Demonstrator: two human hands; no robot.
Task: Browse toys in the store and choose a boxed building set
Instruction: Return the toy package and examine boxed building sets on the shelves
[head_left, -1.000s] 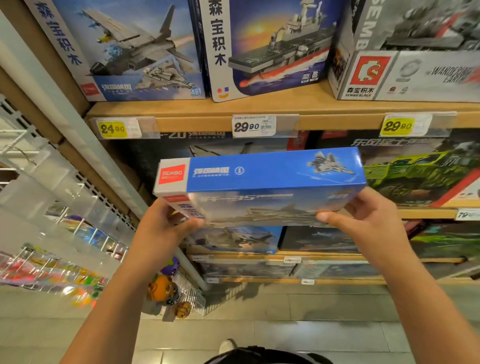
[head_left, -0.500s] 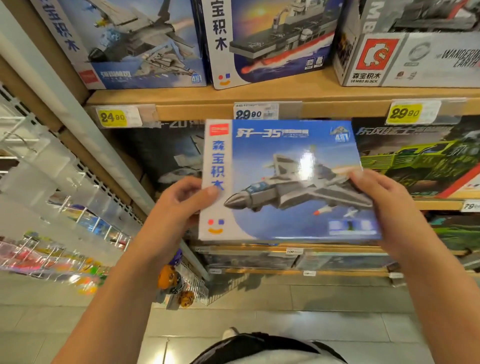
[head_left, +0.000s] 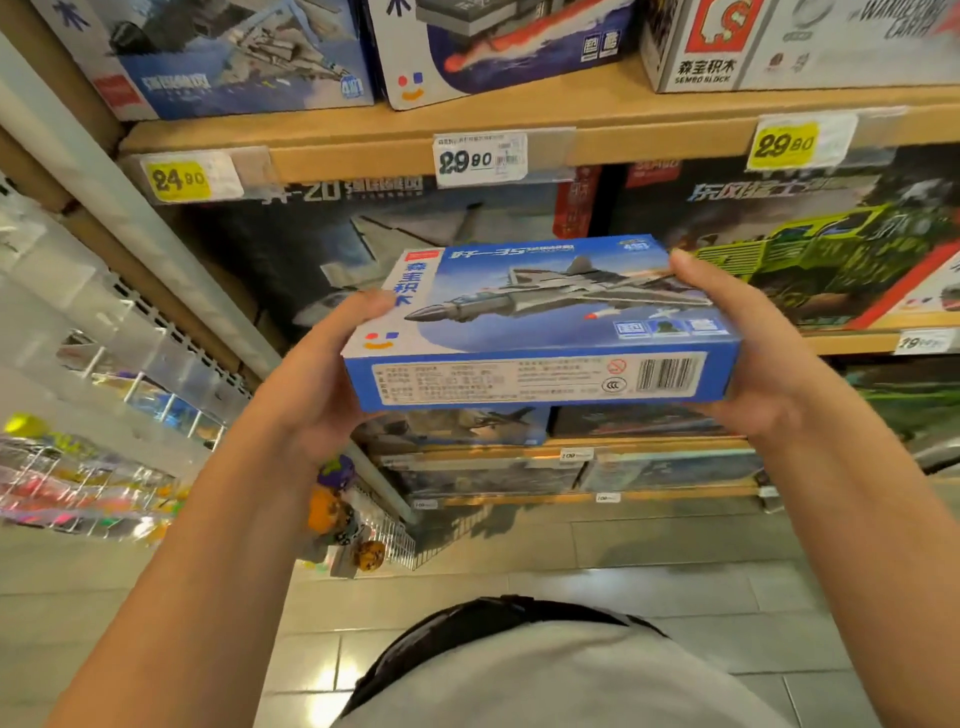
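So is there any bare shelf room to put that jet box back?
Only a thin bare strip of top shelf in front of the standing boxes. The row behind the blue jet box, gripped by left hand and right hand, looks packed edge to edge.

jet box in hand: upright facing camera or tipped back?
Tipped back. The blue jet box shows its picture face foreshortened on top and its barcode side toward the camera, gripped at both ends.
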